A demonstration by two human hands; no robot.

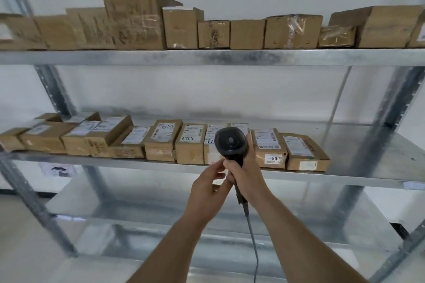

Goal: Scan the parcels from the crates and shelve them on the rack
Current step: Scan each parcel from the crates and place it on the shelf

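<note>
- A black handheld barcode scanner is being held upright in front of the middle shelf of a galvanised metal rack, its round head being seen from behind.
- The scanner's handle is being gripped by the right hand, whose fingers are being kept curled closed around it, while the index finger is being extended upward along the right side of the head.
- The left hand is being held just beside the right hand at the handle; its thumb and fingertips are being brought loosely together near the handle, and whether anything is being pinched between them cannot be told.
- A grey cable is being let hang from the base of the handle, between the two forearms.
- A row of labelled cardboard parcels is being kept side by side on the middle shelf, running from its left end to a last parcel just right of the scanner; the right part of the shelf is being shown as bare metal.
- Handwritten numbers are being displayed on several labels, most being too blurred to read.
- Larger cardboard boxes are being stored along the whole upper shelf.
- A lower shelf is being shown beneath the hands.
</note>
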